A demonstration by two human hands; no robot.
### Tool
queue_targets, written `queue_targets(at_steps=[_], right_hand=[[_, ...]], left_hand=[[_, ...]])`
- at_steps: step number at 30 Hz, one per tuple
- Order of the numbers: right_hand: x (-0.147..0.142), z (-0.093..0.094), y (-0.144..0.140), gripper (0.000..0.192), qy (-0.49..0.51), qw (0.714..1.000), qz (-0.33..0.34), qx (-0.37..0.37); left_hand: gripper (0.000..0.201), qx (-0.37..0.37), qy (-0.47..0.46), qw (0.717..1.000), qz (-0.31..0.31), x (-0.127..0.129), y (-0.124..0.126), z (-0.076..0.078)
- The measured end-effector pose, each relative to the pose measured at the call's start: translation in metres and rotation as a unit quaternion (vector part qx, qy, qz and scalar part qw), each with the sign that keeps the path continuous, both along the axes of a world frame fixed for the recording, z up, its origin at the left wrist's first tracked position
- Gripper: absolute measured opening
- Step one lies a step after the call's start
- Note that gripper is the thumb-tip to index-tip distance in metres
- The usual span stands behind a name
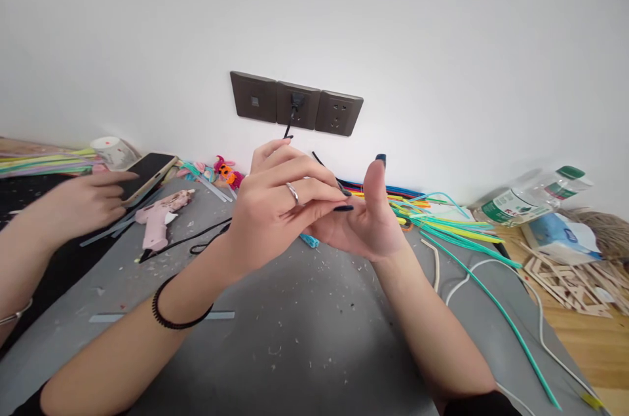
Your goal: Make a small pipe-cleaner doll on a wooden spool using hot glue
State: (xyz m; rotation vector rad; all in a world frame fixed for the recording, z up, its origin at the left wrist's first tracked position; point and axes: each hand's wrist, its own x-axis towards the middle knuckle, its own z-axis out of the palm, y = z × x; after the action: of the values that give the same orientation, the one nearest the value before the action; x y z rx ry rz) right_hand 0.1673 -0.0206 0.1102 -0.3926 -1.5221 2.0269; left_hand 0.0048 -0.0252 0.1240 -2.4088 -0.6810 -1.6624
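Two hands: the person's own pair meets in mid-air in front of the dark grey three-panel wall socket plate, above the grey felt mat.
Left hand: it wears a silver ring and a black coiled band on the wrist; the fingers are curled and drawn together, the dark-nailed tips pressed against the right palm, pinching a thin black wire-like strand that pokes up behind the knuckles.
Right hand: palm turned towards the left hand, thumb upright, loosely open; the left fingertips rest on it. Whether its own fingers close on the strand cannot be told, as the left hand covers them.
Strand: held between the two hands, below and slightly right of the socket plate.
Other person's hand: far left of the socket plate, lying flat on a black smartphone in a gold case.
Pink hot glue gun: on the mat, below and left of the socket plate, its black cord trailing towards the hands.
Bundle of coloured pipe cleaners: on the mat, right of and below the socket plate, just behind the right hand.
Clear plastic bottle with green cap: lying on its side, far right of the socket plate.
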Motion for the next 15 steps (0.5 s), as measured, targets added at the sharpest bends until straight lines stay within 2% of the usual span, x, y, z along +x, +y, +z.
queue_targets(at_steps=[5,10,15], right_hand=[[-0.002,-0.001,-0.001,0.111,0.018,0.999,-0.001,-0.043],[-0.003,-0.006,-0.002,0.103,0.052,0.996,-0.005,-0.073],[-0.005,-0.006,-0.002,0.101,0.052,0.995,-0.008,-0.088]], left_hand=[[0.018,0.011,-0.008,0.999,0.031,0.001,-0.003,-0.003],[0.021,0.1,-0.021,0.992,0.074,0.004,-0.004,-0.013],[0.025,0.04,-0.049,0.992,0.106,0.007,-0.005,-0.016]])
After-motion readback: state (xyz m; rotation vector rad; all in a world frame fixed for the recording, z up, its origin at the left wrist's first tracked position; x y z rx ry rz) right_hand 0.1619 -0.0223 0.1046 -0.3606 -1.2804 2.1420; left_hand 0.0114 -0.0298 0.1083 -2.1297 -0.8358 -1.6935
